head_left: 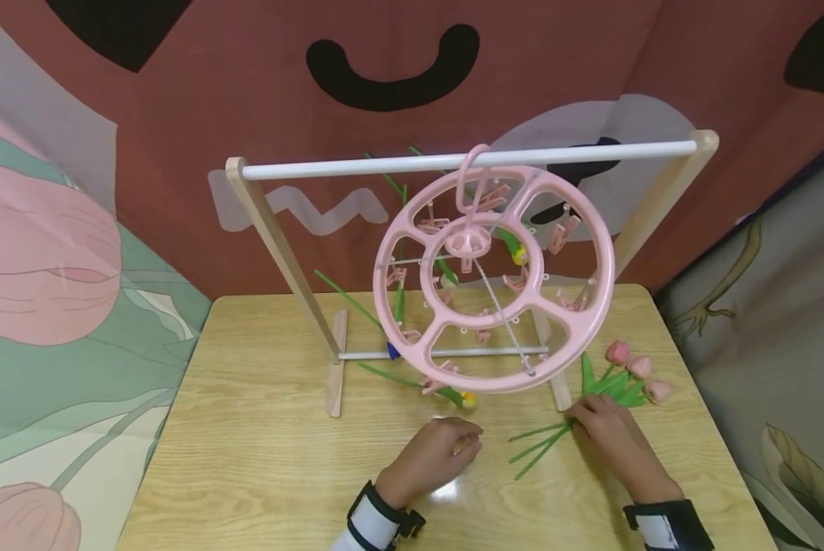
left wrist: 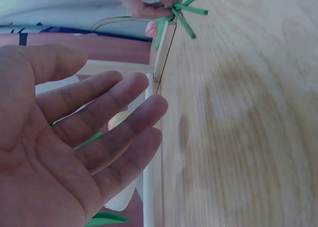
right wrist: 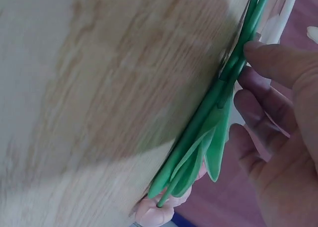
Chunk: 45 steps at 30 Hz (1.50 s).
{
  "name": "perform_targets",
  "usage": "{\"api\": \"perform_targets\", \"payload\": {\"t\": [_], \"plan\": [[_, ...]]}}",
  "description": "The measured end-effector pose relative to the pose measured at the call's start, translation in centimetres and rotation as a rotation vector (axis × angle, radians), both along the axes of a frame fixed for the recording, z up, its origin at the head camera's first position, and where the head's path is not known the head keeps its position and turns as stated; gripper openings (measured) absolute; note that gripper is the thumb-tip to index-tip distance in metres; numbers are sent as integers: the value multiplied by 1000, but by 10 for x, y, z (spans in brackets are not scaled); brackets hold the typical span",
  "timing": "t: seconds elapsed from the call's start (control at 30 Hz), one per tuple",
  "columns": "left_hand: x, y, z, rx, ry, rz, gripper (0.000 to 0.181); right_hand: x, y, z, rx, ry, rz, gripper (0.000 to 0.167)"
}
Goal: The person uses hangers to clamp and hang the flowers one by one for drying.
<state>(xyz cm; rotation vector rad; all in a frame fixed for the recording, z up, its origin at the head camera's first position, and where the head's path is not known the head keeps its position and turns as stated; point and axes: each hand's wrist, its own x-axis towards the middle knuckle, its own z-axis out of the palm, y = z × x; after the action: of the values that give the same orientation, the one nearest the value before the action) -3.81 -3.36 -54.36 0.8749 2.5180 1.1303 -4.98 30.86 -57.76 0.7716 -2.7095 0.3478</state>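
Several pink tulips [head_left: 639, 367], artificial-looking with green stems and leaves, lie together on the table at the right. My right hand [head_left: 611, 436] pinches their stems between thumb and index finger, close to the tabletop, as the right wrist view shows; the other fingers are loosely bent, and the pink blooms [right wrist: 154, 214] point away at the bottom. My left hand [head_left: 435, 451] is just above the table near the front middle. In the left wrist view its fingers [left wrist: 134, 117] are relaxed and spread, with nothing held. Beyond it lies a yellow tulip [head_left: 468, 399].
A pink round clip hanger [head_left: 606, 268] hooks over the white bar [head_left: 356, 166] of a rack with wooden posts [head_left: 281, 252], overhanging the table. Behind it, partly hidden, are another yellow tulip [head_left: 518, 255], a whitish bloom [head_left: 448, 279] and a blue one [head_left: 392, 350].
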Motion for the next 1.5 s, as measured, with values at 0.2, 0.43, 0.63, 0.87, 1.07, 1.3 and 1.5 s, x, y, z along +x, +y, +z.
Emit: {"api": "perform_targets", "payload": {"t": [0.2, 0.43, 0.63, 0.87, 1.07, 1.3, 1.5], "plan": [[1, 14, 1, -74, 60, 3, 28, 1, -2, 6, 56, -62, -25, 26], [4, 32, 5, -210, 457, 6, 36, 3, -16, 23, 30, 14, 86, 29], [2, 43, 10, -289, 653, 9, 32, 4, -39, 40, 13, 102, 144, 32], [1, 43, 13, -373, 729, 14, 22, 7, -65, 54, 10, 153, 198, 26], [-2, 36, 18, -327, 729, 58, 27, 8, -80, 64, 8, 156, 209, 21], [-4, 19, 29, -253, 697, 111, 33, 6, -72, 69, -39, 168, 175, 62], [2, 7, 39, -191, 654, 130, 31, 4, -51, 73, -57, 140, 163, 68]]}}
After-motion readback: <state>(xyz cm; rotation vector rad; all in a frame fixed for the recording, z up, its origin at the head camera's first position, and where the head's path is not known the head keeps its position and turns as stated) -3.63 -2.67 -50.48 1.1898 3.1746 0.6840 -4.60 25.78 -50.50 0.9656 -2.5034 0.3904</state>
